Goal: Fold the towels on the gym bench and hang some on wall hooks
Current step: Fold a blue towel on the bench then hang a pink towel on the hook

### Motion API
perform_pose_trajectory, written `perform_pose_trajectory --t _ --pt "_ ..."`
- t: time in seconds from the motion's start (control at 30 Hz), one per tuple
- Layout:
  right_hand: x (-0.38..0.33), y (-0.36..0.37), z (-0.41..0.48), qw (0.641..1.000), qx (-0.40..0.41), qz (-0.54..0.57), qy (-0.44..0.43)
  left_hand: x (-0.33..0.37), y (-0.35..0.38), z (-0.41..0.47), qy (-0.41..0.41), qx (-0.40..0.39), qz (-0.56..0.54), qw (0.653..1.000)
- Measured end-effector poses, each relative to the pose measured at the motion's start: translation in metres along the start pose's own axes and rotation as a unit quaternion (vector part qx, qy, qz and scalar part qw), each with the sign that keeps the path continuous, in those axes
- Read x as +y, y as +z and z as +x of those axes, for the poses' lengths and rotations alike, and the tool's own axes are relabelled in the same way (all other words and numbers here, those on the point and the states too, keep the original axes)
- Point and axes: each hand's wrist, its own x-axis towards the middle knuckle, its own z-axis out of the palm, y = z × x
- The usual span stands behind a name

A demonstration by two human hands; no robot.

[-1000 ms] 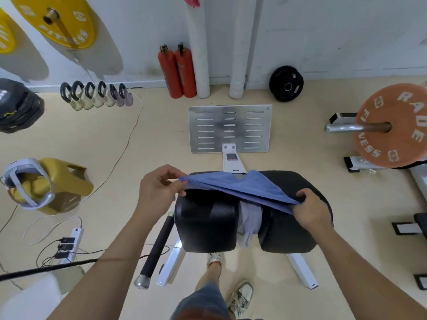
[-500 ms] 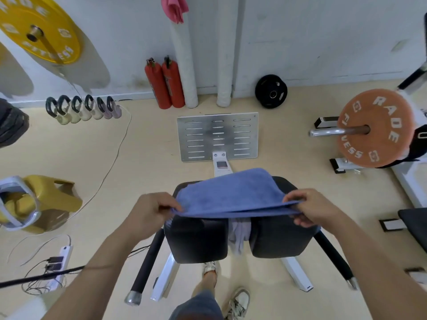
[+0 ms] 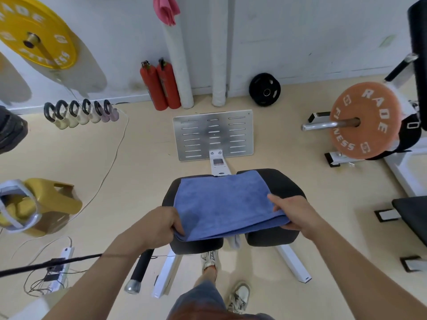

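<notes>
Beige gym floor (image 3: 138,169) runs to a white wall. At centre stands a black padded split tabletop (image 3: 285,181). A folded blue terry towel (image 3: 221,204) lies flat across it, its layers stacked at the near edge. The left hand (image 3: 159,225) pinches the near-left corner. The right hand (image 3: 293,211) grips the near-right edge, with digits above and below. A white cloth (image 3: 235,241) hangs in the gap between the pads. A pink cloth (image 3: 166,10) hangs high against the wall.

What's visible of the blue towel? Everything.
The blue towel is soft, matte, terry-like cloth, folded into a rectangle with layered edges showing along the near side. It lies across the split black bench pads, spanning their gap. The left hand pinches its near left corner; the right hand grips its near right corner, thumb on top.
</notes>
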Motion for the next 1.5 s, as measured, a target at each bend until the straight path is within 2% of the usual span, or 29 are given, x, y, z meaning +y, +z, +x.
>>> perform_pose_trajectory --t 0.13,0.23,0.3,0.37,0.47,0.63,0.83,1.03,1.23,1.4,1.5 --pt "-0.009 0.016 -0.005 0.993 0.050 -0.087 -0.061 0.009 -0.003 -0.001 0.003 0.025 0.026 0.999" --pt "-0.036 0.021 -0.020 0.975 0.093 -0.106 -0.170 0.018 -0.021 -0.004 0.013 0.083 0.029 0.996" --pt "-0.060 0.029 -0.038 0.967 0.063 -0.050 -0.243 0.034 -0.041 -0.003 0.042 0.160 -0.013 0.986" --pt "-0.083 0.040 -0.059 0.958 -0.002 -0.014 -0.286 0.058 -0.064 -0.002 0.074 0.222 -0.075 0.969" --pt "-0.106 0.054 -0.087 0.944 -0.065 0.021 -0.322 0.090 -0.089 -0.002 0.097 0.263 -0.164 0.946" --pt "-0.119 0.049 -0.114 0.930 -0.065 -0.004 -0.362 0.108 -0.104 -0.015 0.070 0.328 -0.257 0.906" --pt "-0.125 0.039 -0.131 0.888 -0.038 -0.073 -0.452 0.119 -0.113 -0.023 0.090 0.400 -0.206 0.888" --pt "-0.141 0.019 -0.151 0.851 -0.037 -0.141 -0.504 0.129 -0.129 -0.037 0.087 0.342 -0.329 0.876" --pt "-0.150 -0.016 -0.167 0.825 -0.033 -0.173 -0.537 0.137 -0.140 -0.048 0.094 0.421 -0.420 0.798" --pt "-0.149 -0.038 -0.179 0.794 -0.020 -0.330 -0.510 0.146 -0.152 -0.061 0.116 0.455 -0.441 0.765" --pt "-0.138 -0.046 -0.178 0.816 -0.013 -0.334 -0.471 0.149 -0.160 -0.067 0.113 0.465 -0.432 0.764"
